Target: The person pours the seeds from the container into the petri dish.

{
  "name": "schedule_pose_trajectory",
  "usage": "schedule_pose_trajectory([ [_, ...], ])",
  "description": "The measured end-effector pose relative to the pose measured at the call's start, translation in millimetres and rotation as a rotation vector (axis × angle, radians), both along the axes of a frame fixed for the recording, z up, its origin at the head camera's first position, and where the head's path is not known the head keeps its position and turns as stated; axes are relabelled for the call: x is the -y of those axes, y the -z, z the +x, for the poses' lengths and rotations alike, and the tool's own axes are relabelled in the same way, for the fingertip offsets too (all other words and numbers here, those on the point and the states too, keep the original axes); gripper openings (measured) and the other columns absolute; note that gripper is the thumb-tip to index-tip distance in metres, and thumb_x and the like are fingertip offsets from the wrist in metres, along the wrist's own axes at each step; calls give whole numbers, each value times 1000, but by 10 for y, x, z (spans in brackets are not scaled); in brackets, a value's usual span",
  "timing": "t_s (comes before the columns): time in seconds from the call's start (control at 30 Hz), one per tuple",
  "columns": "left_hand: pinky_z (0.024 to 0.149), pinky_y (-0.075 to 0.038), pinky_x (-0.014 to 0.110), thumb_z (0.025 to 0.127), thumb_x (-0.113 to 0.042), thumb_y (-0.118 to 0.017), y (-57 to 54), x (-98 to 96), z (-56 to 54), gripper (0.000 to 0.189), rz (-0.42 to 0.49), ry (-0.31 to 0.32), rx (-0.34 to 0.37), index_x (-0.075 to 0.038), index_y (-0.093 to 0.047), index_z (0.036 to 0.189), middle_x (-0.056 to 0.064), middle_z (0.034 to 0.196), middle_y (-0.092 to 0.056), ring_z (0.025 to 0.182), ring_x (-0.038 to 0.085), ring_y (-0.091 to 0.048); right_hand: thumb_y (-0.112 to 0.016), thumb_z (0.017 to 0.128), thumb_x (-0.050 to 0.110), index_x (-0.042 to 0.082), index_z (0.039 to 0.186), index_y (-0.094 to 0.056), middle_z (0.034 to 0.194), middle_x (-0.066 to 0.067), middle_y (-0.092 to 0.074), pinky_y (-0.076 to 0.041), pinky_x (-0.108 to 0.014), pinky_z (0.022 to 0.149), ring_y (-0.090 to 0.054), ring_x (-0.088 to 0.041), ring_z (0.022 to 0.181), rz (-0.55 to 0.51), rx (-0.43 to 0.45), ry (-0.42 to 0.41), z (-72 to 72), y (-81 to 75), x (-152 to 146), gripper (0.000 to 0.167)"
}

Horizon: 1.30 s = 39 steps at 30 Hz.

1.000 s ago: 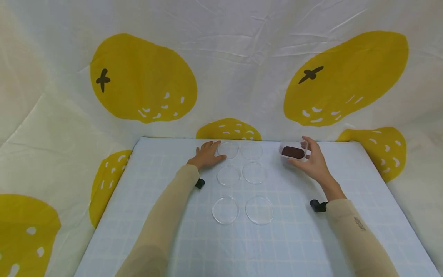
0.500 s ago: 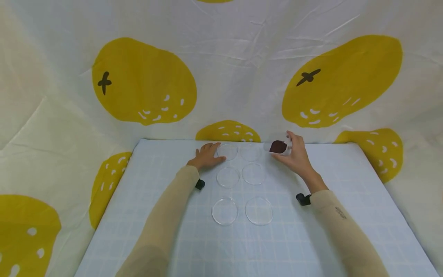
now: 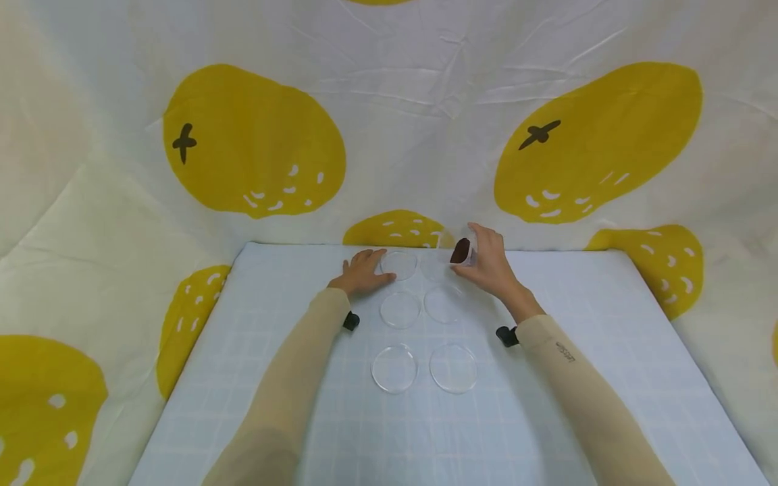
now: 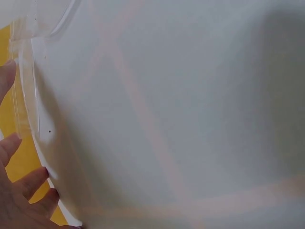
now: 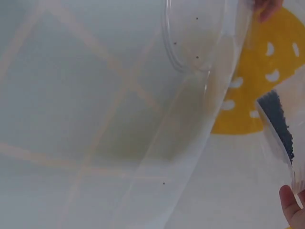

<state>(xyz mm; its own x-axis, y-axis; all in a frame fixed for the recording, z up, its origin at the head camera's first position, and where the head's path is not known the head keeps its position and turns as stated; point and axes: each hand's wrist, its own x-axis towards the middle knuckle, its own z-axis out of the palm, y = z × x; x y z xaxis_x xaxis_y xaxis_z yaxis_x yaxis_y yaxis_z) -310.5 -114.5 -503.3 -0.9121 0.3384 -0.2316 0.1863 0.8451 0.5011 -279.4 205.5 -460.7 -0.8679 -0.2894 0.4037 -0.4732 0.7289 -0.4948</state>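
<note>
My right hand (image 3: 489, 263) grips a small clear plastic container (image 5: 298, 100) with dark, fine grains (image 3: 460, 251) inside. The container is tilted to the left, above and close to the back right clear round dish (image 3: 434, 267). Whether any grains have fallen cannot be made out. At the back left, my left hand (image 3: 360, 271) lies beside another clear dish (image 3: 399, 266), its thumb and forefinger spread and touching the rim. In the left wrist view, fingertips (image 4: 9, 143) show along the clear dish wall.
Two clear dishes stand in the middle row, a left one (image 3: 400, 310) and a right one (image 3: 444, 304). Nearer are another left dish (image 3: 394, 369) and right dish (image 3: 453, 368). A pale checked cloth (image 3: 292, 418) covers the table; a lemon-print curtain (image 3: 419, 135) hangs behind.
My right hand has carried the container leftward to the back right dish and tipped it from level to steeply tilted. The left hand stays by its dish.
</note>
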Motion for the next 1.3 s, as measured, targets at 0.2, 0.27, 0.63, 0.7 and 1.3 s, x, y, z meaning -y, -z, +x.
schedule_pose_trajectory([
  [0.2, 114, 0, 66, 95, -59, -57, 14, 10, -16, 82, -4, -4, 1, -22, -25, 160, 15, 163, -20, 149, 35, -13, -91, 72, 23, -3, 148, -34, 141, -27, -41, -28, -56, 109, -34, -45, 130, 80, -20, 10, -83, 7, 182, 98],
  [0.27, 115, 0, 66, 95, -59, -57, 16, 10, -12, 82, 1, -4, 0, -22, -25, 160, 15, 163, -20, 149, 35, -13, -92, 72, 24, -3, 148, -35, 140, -28, -42, -30, -57, 109, -35, -45, 130, 123, -28, 12, -101, 4, 246, 99],
  [0.63, 114, -4, 66, 95, -60, -57, -31, 12, 32, 81, -6, -1, -18, -22, -26, 160, 15, 163, -22, 149, 33, -15, -91, 73, 29, -4, 149, -37, 138, -26, -46, -36, -59, 104, -39, -43, 129, 285, -32, 38, -160, -21, 545, 99],
  [0.7, 114, -3, 67, 95, -60, -57, -33, 11, 29, 81, -5, -3, -18, -22, -26, 160, 15, 163, -22, 149, 34, -15, -91, 74, 29, -4, 149, -37, 138, -27, -46, -37, -59, 103, -39, -43, 129, 308, -38, 39, -170, -18, 578, 98],
  [1.3, 114, -1, 66, 91, -68, -56, 103, 57, -81, 85, 5, -6, -6, -27, -26, 160, 12, 163, -20, 150, 31, -12, -89, 76, 27, -1, 145, -38, 135, -24, -44, -40, -53, 99, -39, -41, 123, 488, -149, -6, -259, 85, 763, 90],
])
